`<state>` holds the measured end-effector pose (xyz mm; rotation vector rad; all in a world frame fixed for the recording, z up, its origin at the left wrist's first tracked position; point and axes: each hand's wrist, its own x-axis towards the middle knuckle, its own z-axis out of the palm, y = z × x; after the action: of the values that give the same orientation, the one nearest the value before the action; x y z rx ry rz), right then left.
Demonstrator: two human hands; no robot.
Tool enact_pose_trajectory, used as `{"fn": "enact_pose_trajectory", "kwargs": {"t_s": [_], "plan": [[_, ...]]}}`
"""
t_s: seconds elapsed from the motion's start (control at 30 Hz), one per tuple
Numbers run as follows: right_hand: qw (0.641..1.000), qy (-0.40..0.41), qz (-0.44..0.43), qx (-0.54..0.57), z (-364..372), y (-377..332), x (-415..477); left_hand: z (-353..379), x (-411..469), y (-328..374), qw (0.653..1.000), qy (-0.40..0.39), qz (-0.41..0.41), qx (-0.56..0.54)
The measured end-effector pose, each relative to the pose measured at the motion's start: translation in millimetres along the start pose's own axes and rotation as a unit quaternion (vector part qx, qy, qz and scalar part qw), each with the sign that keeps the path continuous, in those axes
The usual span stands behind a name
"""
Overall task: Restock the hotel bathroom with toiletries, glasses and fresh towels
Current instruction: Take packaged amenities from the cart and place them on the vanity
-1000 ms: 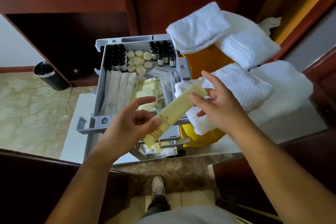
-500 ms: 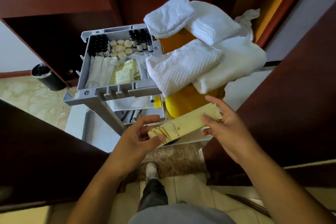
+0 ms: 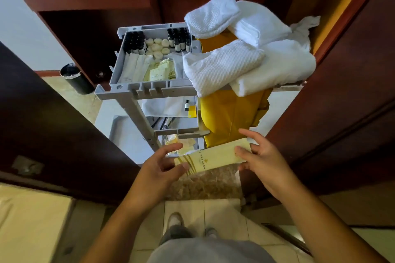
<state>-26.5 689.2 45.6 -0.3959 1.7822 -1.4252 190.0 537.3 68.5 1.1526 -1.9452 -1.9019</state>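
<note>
- A long pale-yellow sachet (image 3: 215, 158) is held level in the air in front of the cart, below its top tray (image 3: 116, 70).
- It carries gold stripes at its left end, a small gold emblem and one line of fine print, too small to read.
- The left hand (image 3: 158, 170) pinches the striped end, with the thumb on top and the forefinger stretched out above.
- The right hand (image 3: 259, 156) pinches the other end, thumb on the face and fingers behind.
- Dark small bottles (image 3: 134, 41) stand in the tray's far left corner, with more at the far right edge.
- Round pale soaps (image 3: 157, 47) lie between the two groups.
- White long packets (image 3: 134, 66) lie along the left edge, beside yellow printed packets (image 3: 162, 72) with unreadable marks.
- Folded white towels (image 3: 222, 68) overlap the tray's right edge and rest on a yellow bag (image 3: 230, 117).
- A black bin (image 3: 77, 79) stands on the floor to the left.
</note>
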Motion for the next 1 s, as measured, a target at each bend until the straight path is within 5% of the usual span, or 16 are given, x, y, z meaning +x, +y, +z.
{"fn": "enact_pose_trajectory", "kwargs": {"t_s": [0.43,1.0], "plan": [[0.992,-0.095,0.002,-0.081,92,4,1,-72,-49,-35,0.992,0.1,-0.025,-0.066],[0.946,-0.233,-0.033,-0.225,350,23,-49,-271,-185,-146,0.957,0.249,-0.067,-0.13]]}}
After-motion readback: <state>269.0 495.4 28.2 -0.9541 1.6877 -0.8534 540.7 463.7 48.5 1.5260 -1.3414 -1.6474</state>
